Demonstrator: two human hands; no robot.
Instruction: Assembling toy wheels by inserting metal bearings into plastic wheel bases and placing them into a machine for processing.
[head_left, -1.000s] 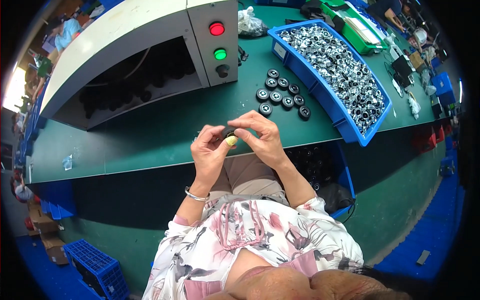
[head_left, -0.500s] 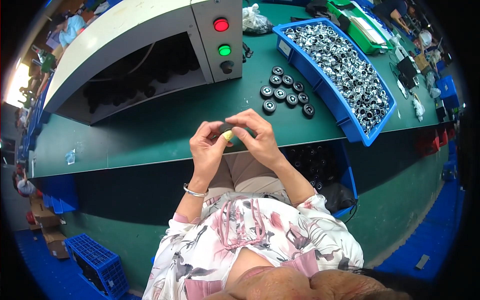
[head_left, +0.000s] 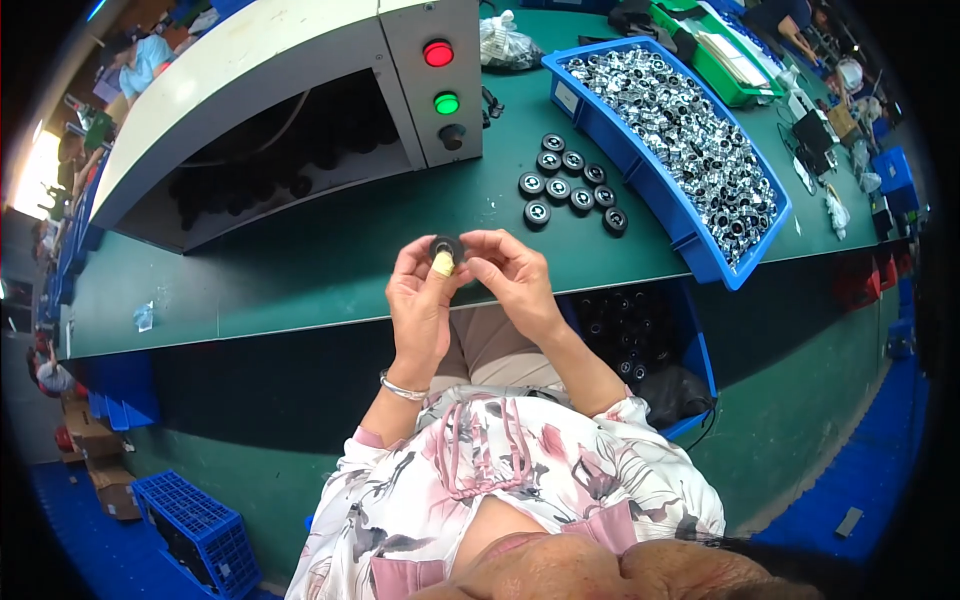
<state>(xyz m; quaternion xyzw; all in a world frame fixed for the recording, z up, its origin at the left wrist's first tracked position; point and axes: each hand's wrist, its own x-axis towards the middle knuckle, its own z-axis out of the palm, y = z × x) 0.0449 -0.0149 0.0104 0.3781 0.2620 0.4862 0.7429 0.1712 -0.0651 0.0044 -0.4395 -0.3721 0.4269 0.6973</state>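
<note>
Black round wheel part [head_left: 446,247] pinched between my two hands at the near edge of the green bench [head_left: 300,270].
From the head camera I see my left hand [head_left: 420,305] grasping the part with its taped thumb pressed on it, while my right hand [head_left: 508,275] closes its fingertips on the part's right side. Beyond my right hand lie more black wheels [head_left: 570,185] in a cluster, with a blue bin of shiny metal parts [head_left: 690,130] just past them. Beyond my left hand stands a grey machine housing [head_left: 300,90] with red and green lamps.
</note>
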